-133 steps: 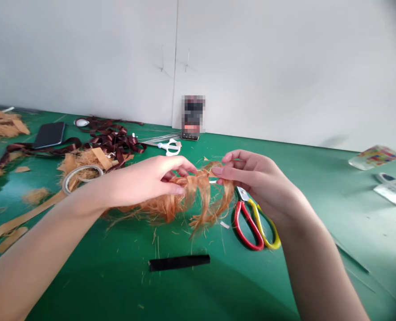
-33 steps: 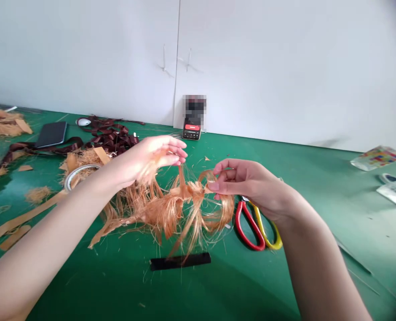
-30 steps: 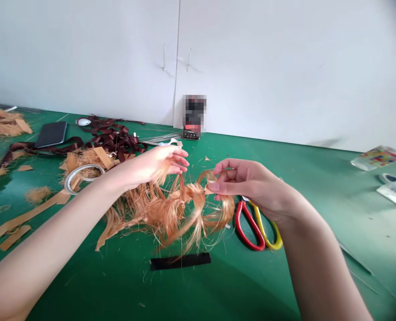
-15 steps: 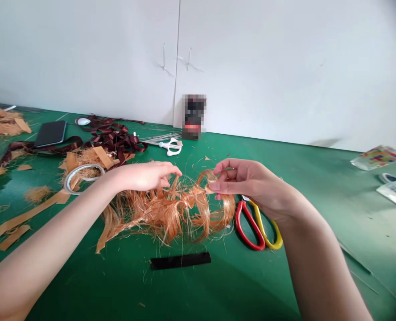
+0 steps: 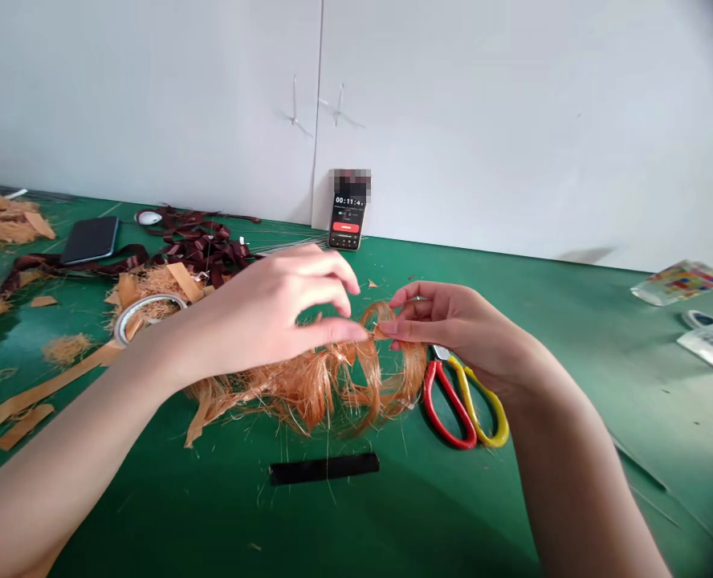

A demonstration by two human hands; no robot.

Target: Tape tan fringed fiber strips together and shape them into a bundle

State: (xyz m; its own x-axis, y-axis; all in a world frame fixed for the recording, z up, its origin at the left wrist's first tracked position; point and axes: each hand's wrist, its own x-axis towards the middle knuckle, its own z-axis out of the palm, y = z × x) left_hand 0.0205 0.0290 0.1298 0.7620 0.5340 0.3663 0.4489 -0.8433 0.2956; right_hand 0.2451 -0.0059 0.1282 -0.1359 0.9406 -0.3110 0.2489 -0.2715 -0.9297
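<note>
The person's left hand (image 5: 272, 309) hung open over the work, its fingers spread and curved, with the thumb tip reaching toward the strands just beside the other hand; I could not tell whether it had hold of any of them. The right hand (image 5: 456, 329) was nearly closed, thumb and forefinger pinched on the top of a hank of orange fibre (image 5: 326, 393), which sagged in loops onto a green bench mat (image 5: 549, 514) (wiry stuff, coarse as coconut husk).

Red-and-yellow-handled scissors (image 5: 460, 409) lay at three o'clock from the hank, just beside it, and a black strip (image 5: 323, 469) lay at six o'clock. At ten o'clock sat a roll of tape (image 5: 148, 317) among tan paper strips (image 5: 37, 397), with a tangle of dark maroon ribbon (image 5: 203, 261) behind it. At twelve o'clock a phone (image 5: 348, 218) running a timer stood upright against the white wall (image 5: 152, 96). A dark tablet (image 5: 90, 239) lay further off at ten o'clock, near a tuft of loose fibre (image 5: 1, 221).
</note>
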